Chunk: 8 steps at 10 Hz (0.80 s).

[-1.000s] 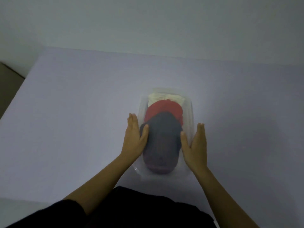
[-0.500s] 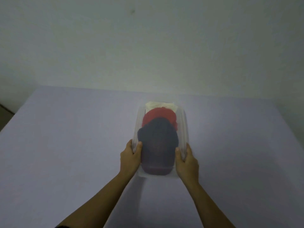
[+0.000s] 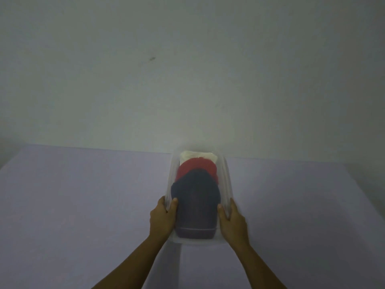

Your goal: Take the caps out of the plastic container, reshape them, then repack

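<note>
Two bare forearms enter from the bottom edge, cut off below the elbow. The left hand [image 3: 161,219] grips the near left wall of the plastic container [image 3: 226,180]. Its thumb lies inside the rim against the cap and its fingers [image 3: 161,202] are curled round the outside, their tips hidden behind the wall. The right hand [image 3: 232,223] grips the near right wall the same way, thumb inside and fingers outside. Motion blur softens its outline, so single fingers are hard to separate.

The container is clear, long and narrow, and lies end-on between the hands. A shadow falls below its near end. Whether its base touches the tabletop [image 3: 83,195] cannot be told.

Three caps are packed inside in a row, each overlapping the next. The navy cap [image 3: 195,201] is nearest, and its lower band is seen only through the near wall. The red cap [image 3: 195,166] sits behind it, more than half covered. The cream cap [image 3: 198,154] is at the far end, with only a strip visible. The light is dim, and no logos or stitching can be made out.

The lilac tabletop runs out of frame left and right. Behind it stands a plain pale wall [image 3: 187,90] bearing a small dark mark [image 3: 152,58] of unclear nature
</note>
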Motion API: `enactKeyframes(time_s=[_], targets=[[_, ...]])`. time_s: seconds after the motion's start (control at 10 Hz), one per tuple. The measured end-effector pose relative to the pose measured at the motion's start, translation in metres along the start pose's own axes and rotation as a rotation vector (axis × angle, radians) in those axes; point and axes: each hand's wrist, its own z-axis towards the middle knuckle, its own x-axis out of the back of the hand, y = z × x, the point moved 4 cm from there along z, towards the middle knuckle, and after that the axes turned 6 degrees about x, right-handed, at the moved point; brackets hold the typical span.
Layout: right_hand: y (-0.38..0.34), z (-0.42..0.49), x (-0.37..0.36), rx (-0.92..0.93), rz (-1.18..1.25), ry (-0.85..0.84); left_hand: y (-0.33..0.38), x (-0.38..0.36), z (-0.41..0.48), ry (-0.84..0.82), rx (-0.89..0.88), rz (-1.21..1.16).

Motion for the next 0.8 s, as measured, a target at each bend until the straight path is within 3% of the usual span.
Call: enactKeyframes(time_s=[0.4, 0.6, 0.7, 0.8], targets=[[-0.007, 0.02, -0.001, 0.039, -0.098, -0.005, 0.009, -0.004, 0.021, -0.029, -0.014, 0.145], [-0.041, -0.018, 0.012, 0.279, -0.327, 0.115, 0.025, 0.018, -0.008, -0.013, -0.219, 0.413], [-0.047, -0.046, 0.003, 0.324, -0.449, 0.093, 0.019, 0.027, -0.032, -0.036, -0.294, 0.626], [-0.047, -0.064, -0.005, 0.334, -0.533, 0.058, 0.01, 0.032, -0.046, -0.074, -0.332, 0.697]])
